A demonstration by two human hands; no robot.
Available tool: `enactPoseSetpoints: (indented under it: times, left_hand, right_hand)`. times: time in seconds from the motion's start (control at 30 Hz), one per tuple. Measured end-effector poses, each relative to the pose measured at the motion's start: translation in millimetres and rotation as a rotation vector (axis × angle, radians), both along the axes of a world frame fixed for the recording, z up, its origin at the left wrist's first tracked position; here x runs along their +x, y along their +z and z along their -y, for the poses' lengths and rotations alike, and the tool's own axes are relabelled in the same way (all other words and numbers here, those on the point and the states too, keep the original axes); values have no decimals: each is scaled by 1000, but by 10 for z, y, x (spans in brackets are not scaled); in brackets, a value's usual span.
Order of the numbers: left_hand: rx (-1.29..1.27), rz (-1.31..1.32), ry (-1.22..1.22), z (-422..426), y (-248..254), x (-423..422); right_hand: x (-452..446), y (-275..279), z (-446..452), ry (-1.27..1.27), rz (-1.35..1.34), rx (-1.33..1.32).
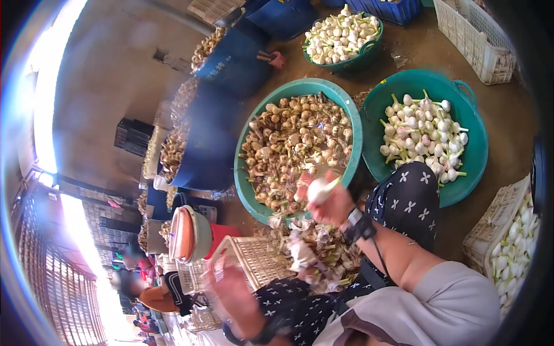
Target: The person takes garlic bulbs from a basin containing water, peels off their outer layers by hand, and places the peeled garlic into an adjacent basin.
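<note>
The camera view lies on its side. My right hand point(329, 205), with a dark watch on the wrist, is closed around a white garlic bulb point(316, 191) with a short green stem. It is over the near rim of a green tub point(356, 135) that holds brown, unpeeled garlic bulbs point(297, 138). My left hand point(234, 297) is smeared by motion beside a cream plastic crate point(259, 262); its fingers cannot be made out. Loose garlic skins and stems point(326, 259) lie heaped between my knees.
Another green tub point(476, 155) and a green basket point(372, 52) hold white garlic bulbs. A white crate point(482, 230) of bulbs stands at my side. Blue barrels point(210, 138), a bucket point(202, 233) and another white crate point(496, 69) stand around. A person point(158, 299) is in the background.
</note>
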State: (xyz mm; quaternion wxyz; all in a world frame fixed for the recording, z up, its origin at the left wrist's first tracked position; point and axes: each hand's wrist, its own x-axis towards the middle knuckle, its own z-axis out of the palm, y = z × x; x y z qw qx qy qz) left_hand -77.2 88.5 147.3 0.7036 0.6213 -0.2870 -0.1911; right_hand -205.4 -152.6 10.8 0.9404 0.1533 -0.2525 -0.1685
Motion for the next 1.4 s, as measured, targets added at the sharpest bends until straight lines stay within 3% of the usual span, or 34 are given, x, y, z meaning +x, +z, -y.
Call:
enactPoseSetpoints:
  times: [0.07,0.1,0.17,0.2,0.23,0.3,0.33,0.37,0.4,0.43,0.5,0.53,0.57,0.63,0.67,0.7,0.77,0.8,0.83,0.9,0.97,1.0,1.03,1.1,1.2,1.3,1.37,1.4]
  left_hand:
    - [-73,-63,122,-378,863,-68]
    - [-114,-61,167,-620,1314,-88]
    - [-175,-42,207,-931,2049,-42]
    - [-233,-85,112,-1022,2352,19]
    - [-290,-129,17,-1093,2613,124]
    - [-334,304,347,-1433,2987,585]
    - [-292,450,635,-1357,2954,763]
    - [-239,593,926,-1219,2889,938]
    - [-168,637,1034,-1078,2740,1121]
    - [-46,628,993,-886,2421,1313]
    - [292,525,771,-474,1608,1657]
    - [477,459,605,-245,1155,1789]
    - [634,400,434,6,682,1923]
    - [786,259,173,509,-257,2162]
    - [684,18,175,758,-760,2217]
    - [711,51,72,1020,-1216,2259]
    - [627,-129,-59,1525,-2056,2195]
    - [704,-174,-107,1750,-2390,2094]
    - [675,-397,-144,1991,-2399,1944]
    - [555,-784,-180,2337,-2425,1768]
    - [204,-874,-26,2461,-2517,1700]
    - [194,-872,-36,2465,-2544,1752]
    - [219,-868,-46,2431,-2543,1842]
    - [246,-869,-72,2381,-2538,1915]
    - [369,-672,-236,2325,-2562,1861]
    - [417,-744,-415,2262,-2435,1849]
    - [431,-775,-426,2236,-2364,1837]
    - [426,-726,-491,2218,-2344,1851]
  right_hand:
    - [53,-232,325,-221,-129,202]
    - [172,-451,479,-191,-420,437]
    - [501,-1039,616,-311,-719,357]
    - [579,-1022,666,-305,-735,351]
    - [675,-952,725,-286,-928,306]
    - [948,-923,916,-252,-1231,166]
    - [1110,-1009,1047,-219,-1334,103]
    - [1302,-1087,1192,-185,-1433,33]
    - [1521,-1182,1281,-208,-1581,-33]
    - [1785,-1621,1456,-221,-1751,-216]
    - [2128,-2528,1809,-768,-1763,-1430]
    - [2320,-2428,1739,-693,-2008,-1250]
    - [2254,-1866,1827,-106,-2034,-1939]
    - [2347,-1842,1655,-118,-2155,-2657]
    - [2411,-2184,1683,-222,-2141,-2783]
    - [2434,-2204,1684,-191,-2124,-2829]
    - [2472,-1963,1603,-56,-1982,-2438]
    - [2486,-1892,1513,-110,-1834,-1760]
    - [2498,-1684,1366,-140,-1605,-1115]
    - [2504,-1158,1059,-252,-1565,-828]
    - [2532,-1110,990,-1096,-1476,-1776]
    - [2380,-1012,955,-944,-1411,-1951]
    - [2324,-925,980,-958,-1414,-1954]
    - [2146,-845,1009,-759,-1076,-2595]
    - [1944,-816,832,-808,-1033,-2725]
    - [1855,-855,757,-815,-1005,-2782]
    - [1839,-909,770,-525,-1416,-2352]
    - [1829,-912,812,46,-1601,-1774]
